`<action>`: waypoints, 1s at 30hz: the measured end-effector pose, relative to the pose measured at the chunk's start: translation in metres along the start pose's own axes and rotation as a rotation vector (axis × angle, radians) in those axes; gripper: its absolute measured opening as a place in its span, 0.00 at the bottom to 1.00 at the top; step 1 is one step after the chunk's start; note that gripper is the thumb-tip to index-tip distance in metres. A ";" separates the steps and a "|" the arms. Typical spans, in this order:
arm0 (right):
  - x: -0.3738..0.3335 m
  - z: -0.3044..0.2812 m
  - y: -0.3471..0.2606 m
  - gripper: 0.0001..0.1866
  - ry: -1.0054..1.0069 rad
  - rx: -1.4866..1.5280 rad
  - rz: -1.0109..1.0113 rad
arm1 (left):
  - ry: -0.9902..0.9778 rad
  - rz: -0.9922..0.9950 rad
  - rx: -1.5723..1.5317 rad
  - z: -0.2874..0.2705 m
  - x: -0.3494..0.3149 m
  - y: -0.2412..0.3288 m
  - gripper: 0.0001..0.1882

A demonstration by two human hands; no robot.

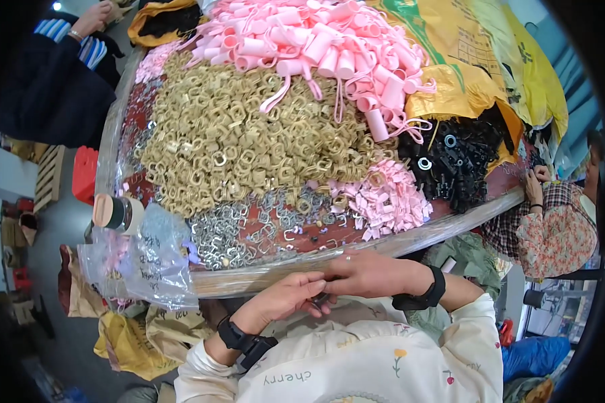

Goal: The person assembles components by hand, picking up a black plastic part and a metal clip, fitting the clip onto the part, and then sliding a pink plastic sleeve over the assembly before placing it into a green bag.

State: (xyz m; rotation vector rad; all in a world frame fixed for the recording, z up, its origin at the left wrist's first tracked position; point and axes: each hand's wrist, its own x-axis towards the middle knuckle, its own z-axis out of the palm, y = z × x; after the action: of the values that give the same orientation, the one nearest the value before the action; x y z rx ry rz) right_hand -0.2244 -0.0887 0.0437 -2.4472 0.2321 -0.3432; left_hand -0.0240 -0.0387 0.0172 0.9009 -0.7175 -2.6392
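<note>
My left hand point(286, 298) and my right hand point(356, 273) meet at the table's near edge, close to my body. Their fingers are closed together around something small and dark, mostly hidden, which I cannot make out. Just beyond them on the table lie bent metal clips point(225, 232) in a loose heap. Small pink plastic pieces point(393, 201) are piled to the right of the clips. Farther back spreads a large heap of beige plastic rings point(249, 141). Pink tubes with strap loops point(316, 43) are stacked at the far side.
Black plastic parts point(457, 158) spill from a yellow sack point(457, 87) at the right. A clear plastic bag point(158, 262) and a lidded cup point(117, 213) sit at the left edge. Other people stand at the far left, a dark sleeve point(47, 101), and right, a floral sleeve point(558, 232).
</note>
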 end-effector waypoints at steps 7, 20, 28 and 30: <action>-0.011 -0.004 0.038 0.09 0.150 -0.088 0.390 | 0.179 0.239 -0.122 -0.009 -0.021 -0.011 0.12; 0.002 0.004 0.045 0.06 0.051 -0.353 0.434 | 0.348 0.438 -0.112 -0.009 -0.013 -0.013 0.11; 0.022 0.006 0.007 0.08 0.095 1.203 0.643 | 0.550 0.905 0.700 0.004 0.002 0.010 0.06; 0.017 0.014 0.013 0.07 0.166 1.522 0.661 | 0.582 0.870 0.685 0.006 0.002 0.010 0.05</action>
State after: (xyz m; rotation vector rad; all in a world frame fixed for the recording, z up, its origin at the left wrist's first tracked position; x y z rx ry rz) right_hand -0.2048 -0.0949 0.0285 -0.7763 0.5601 -0.2535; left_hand -0.0288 -0.0456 0.0260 1.0923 -1.4436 -1.2887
